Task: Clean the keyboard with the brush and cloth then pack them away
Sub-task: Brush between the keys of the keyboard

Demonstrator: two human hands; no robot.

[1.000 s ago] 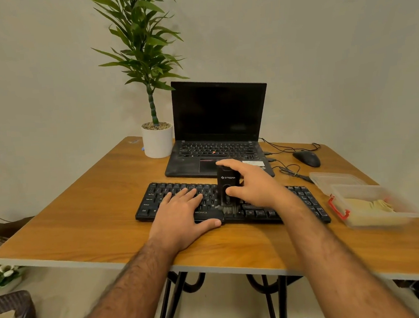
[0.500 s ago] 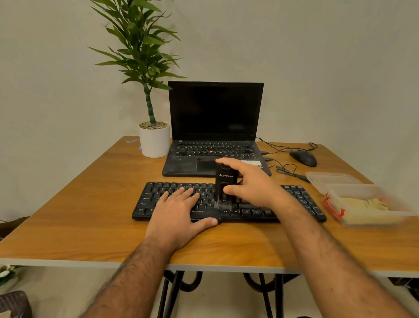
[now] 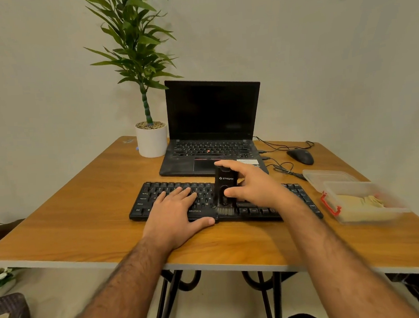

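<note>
- Black brush (image 3: 225,186) stands clamped in our right hand (image 3: 253,188), bristles on the keyboard (image 3: 294,202); pressing hard could pop keys
- Our left hand (image 3: 175,216) lies flat, fingers apart; lifting it lets the keyboard slide

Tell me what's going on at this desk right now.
A person is brushing a keyboard on a wooden table. The right hand grips an upright black brush with its bristles down on the keys near the middle. The left hand lies flat on the left half of the keyboard, steadying it. At the right, an open plastic box holds a yellowish cloth, not yet used, with the lid just behind it.
</note>
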